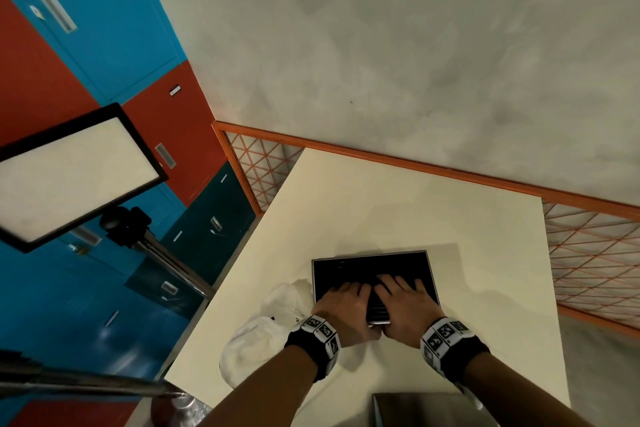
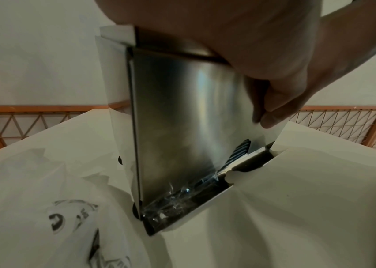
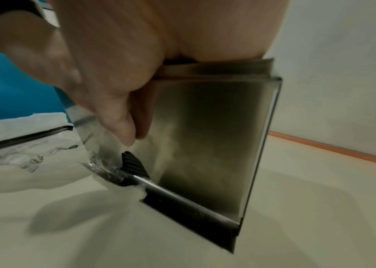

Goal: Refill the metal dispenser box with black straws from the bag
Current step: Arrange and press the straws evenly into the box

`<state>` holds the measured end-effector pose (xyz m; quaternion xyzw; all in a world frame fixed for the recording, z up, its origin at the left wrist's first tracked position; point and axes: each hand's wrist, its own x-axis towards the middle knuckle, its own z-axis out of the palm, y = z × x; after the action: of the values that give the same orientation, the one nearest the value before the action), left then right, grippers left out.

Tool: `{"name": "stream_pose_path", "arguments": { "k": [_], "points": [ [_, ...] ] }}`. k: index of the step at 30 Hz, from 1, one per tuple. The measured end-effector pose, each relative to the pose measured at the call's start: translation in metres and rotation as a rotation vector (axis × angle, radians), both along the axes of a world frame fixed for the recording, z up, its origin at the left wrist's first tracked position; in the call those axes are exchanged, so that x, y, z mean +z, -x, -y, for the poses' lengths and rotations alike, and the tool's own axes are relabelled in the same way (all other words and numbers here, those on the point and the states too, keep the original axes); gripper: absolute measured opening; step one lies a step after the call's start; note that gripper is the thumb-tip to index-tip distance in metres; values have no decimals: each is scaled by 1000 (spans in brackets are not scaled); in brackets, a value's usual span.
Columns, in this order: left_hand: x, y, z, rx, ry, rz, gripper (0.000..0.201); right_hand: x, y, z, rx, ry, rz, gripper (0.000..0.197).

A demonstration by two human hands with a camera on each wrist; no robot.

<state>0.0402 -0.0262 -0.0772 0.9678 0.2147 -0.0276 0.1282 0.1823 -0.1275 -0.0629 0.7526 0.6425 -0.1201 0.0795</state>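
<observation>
Side by side, both hands (image 1: 375, 308) palm-down atop the dispenser box (image 1: 346, 269).

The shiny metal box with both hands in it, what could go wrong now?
The black straws could get bent, since both the left hand and right hand reach in on top of them. The metal dispenser box might slide on the smooth table. Some clear wrap sits in the front slot and could jam it.

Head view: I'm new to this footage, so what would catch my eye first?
Both hands, left hand and right hand, reach into the open metal dispenser box on the cream table, fingers on the black straws inside. A crumpled white bag lies just left of the box. A lit panel lamp stands at far left.
</observation>
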Motion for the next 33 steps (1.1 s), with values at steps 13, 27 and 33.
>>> {"name": "stream_pose_path", "arguments": {
  "k": [13,27,33],
  "points": [
    [-1,0,-2,-24,-42,15,68,-2,1,2,6,-41,2,59],
    [-3,3,2,-34,-40,11,55,-5,1,9,40,-154,0,48],
    [-4,2,2,-38,-14,-15,65,-3,2,10,5,-74,-23,54]
  ]
}}
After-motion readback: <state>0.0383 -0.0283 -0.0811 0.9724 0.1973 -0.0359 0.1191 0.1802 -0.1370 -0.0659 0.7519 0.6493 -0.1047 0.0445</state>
